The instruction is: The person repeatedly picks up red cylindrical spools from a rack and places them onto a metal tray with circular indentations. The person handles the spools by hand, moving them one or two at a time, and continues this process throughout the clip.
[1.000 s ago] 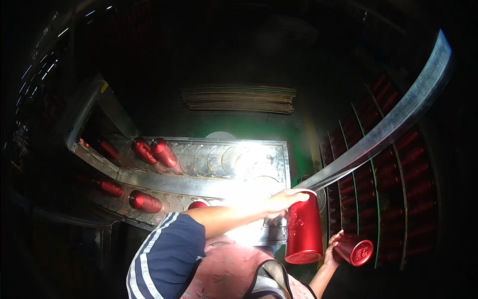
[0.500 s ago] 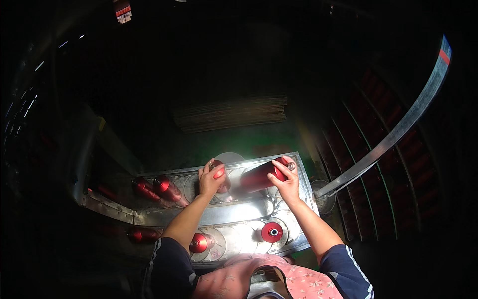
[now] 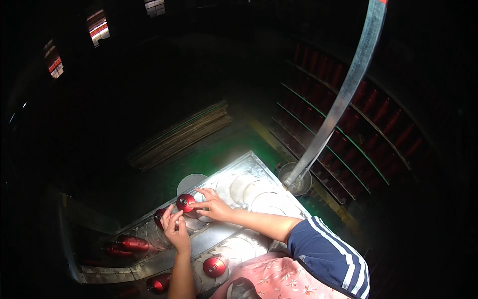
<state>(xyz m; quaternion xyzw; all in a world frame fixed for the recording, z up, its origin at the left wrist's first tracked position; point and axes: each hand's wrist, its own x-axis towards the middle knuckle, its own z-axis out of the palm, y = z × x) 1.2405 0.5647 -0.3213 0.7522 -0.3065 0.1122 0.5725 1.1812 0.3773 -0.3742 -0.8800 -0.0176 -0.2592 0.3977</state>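
Note:
My left hand (image 3: 175,233) is raised over the metal-edged conveyor (image 3: 193,243) with fingers apart. Behind its fingers a red metal bottle (image 3: 159,217) is partly hidden. Just right of that, an upright red bottle (image 3: 185,202) shows its round shoulder and narrow neck. My right hand (image 3: 215,206) reaches in from the right, fingers spread. One fingertip lies at the shoulder of this bottle; whether it presses on it I cannot tell. In the near lane stands another red bottle (image 3: 214,267), between my left forearm and my apron.
More red bottles (image 3: 133,243) sit along the far lane at left, and one (image 3: 158,283) in the near lane. A curved metal strip (image 3: 343,94) rises from a round container (image 3: 298,183) at the conveyor's right corner. Racks of red bottles (image 3: 393,119) stand right; stacked boards (image 3: 184,133) lie beyond.
Both hands held red bottles before, the right one tilted; now both hands are off, with bottles standing in the far lane. The hands moved left, and the view turned.

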